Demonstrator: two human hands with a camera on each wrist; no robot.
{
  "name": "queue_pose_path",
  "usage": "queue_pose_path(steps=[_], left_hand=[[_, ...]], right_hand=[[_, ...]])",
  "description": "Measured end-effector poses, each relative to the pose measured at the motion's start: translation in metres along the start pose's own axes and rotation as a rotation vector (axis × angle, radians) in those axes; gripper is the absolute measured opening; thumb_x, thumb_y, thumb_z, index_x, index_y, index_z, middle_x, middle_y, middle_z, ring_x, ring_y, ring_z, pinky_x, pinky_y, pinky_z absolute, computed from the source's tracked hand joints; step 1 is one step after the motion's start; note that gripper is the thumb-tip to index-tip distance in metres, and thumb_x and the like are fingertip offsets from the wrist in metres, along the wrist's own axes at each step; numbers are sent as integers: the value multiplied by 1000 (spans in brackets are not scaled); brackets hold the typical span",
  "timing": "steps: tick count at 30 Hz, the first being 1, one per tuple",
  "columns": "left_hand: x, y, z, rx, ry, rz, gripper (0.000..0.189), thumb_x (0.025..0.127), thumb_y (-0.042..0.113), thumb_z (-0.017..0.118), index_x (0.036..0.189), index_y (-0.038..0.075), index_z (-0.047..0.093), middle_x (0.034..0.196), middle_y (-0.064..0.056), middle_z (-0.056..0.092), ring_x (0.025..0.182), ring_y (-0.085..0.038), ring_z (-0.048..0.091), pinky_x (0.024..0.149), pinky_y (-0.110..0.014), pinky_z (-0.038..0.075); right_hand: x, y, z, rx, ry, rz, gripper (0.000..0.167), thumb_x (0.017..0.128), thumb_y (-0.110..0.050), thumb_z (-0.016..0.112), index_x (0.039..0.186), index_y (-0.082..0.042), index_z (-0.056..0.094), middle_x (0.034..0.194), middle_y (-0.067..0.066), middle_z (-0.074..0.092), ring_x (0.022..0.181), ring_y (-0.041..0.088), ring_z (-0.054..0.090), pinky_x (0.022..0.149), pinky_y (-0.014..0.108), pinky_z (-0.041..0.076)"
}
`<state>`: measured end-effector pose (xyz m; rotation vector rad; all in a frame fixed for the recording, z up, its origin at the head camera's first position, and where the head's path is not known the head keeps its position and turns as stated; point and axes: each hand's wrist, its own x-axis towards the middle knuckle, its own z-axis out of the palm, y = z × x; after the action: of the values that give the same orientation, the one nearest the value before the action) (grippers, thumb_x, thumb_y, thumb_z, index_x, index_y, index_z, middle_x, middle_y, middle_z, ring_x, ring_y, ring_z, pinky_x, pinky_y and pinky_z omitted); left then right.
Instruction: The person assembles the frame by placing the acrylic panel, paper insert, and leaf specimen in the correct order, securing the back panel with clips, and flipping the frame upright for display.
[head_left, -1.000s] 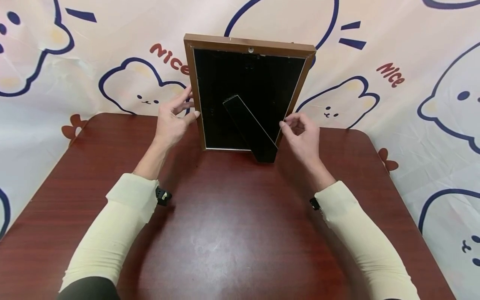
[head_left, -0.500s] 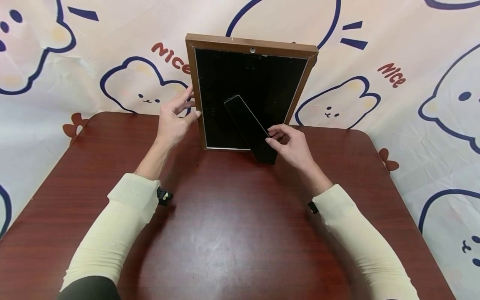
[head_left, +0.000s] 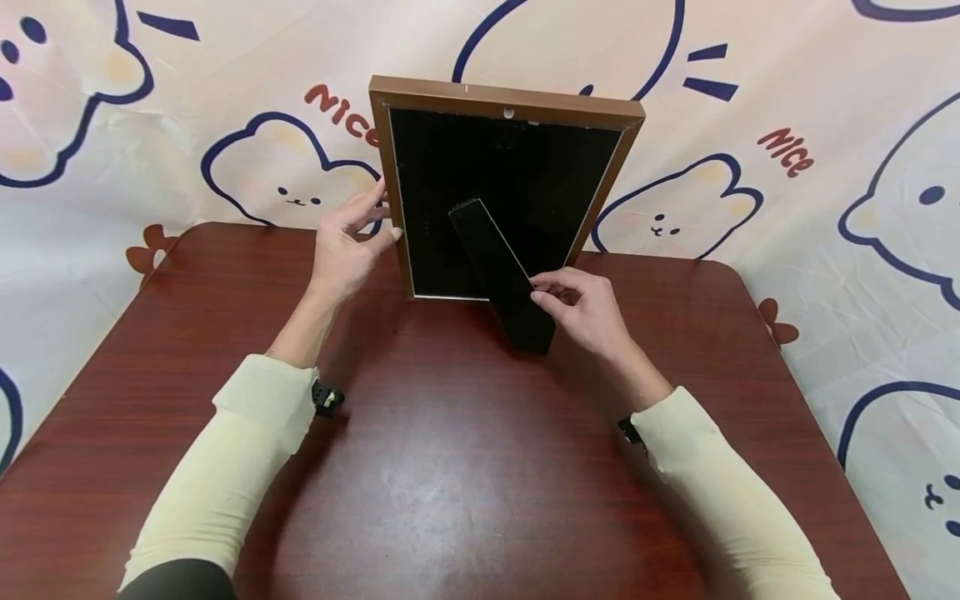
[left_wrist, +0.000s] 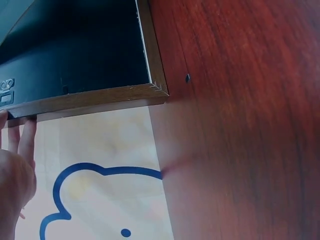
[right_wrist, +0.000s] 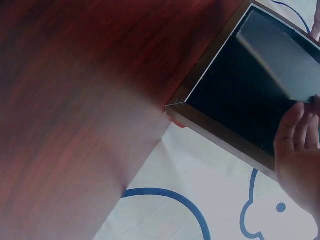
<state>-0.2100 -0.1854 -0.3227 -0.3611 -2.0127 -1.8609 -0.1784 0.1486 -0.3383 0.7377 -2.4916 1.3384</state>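
A picture frame with a brown wooden border (head_left: pixel 510 93) and a black back (head_left: pixel 442 158) stands near the far side of the table, back toward me. Its black easel leg (head_left: pixel 498 271) slants down to the right, swung out from the backing. My left hand (head_left: pixel 347 246) grips the frame's left edge, thumb on the near side and fingers behind. With thumb and fingertips, my right hand (head_left: pixel 588 308) pinches the right edge of the leg. In the right wrist view the leg (right_wrist: pixel 282 55) tilts away from the backing. The frame's front is hidden.
The reddish-brown table (head_left: pixel 442 467) extends toward me in front of the frame. A cloth backdrop (head_left: pixel 712 208) with cartoon bears rises right behind the table and along both sides. Black straps (head_left: pixel 327 400) circle the wrists.
My right hand has moved from the frame's right edge to the leg and pulled it outward, toward me. The frame's top now leans slightly nearer. My left hand keeps its place.
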Motion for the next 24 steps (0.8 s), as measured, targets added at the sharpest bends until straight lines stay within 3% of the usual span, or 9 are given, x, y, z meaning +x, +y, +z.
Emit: queue_pose_path(steps=[5,11,19,24], left_hand=[[-5,0,-1,-1,23,2,58,87,-11,71,139,11,62,135,-7,63,111,-14,64,90,-23,55],[-7,-1,-2,5,34,52,56,83,-17,72,135,1,63,128,-7,66,104,-10,67,92,-32,56],[-12,2,-6,19,-4,52,47,80,-16,74,126,-8,67,112,2,69,97,-11,68,84,-20,57],[-13,2,-8,28,-31,100,45,79,-16,76,122,-5,71,109,5,71,96,-13,68,83,-21,56]], right_hand=[[-7,0,1,53,-12,-17,15,91,-4,76,105,-5,79,94,6,74,75,17,64,65,21,54],[-13,0,2,81,-13,-31,15,89,-2,77,104,-4,79,94,7,74,73,18,63,62,21,52],[-20,-1,7,62,10,-72,15,84,9,77,97,2,79,92,13,75,71,17,63,60,23,52],[-22,-22,5,74,11,-95,14,83,14,76,95,7,78,90,18,74,72,20,64,60,23,52]])
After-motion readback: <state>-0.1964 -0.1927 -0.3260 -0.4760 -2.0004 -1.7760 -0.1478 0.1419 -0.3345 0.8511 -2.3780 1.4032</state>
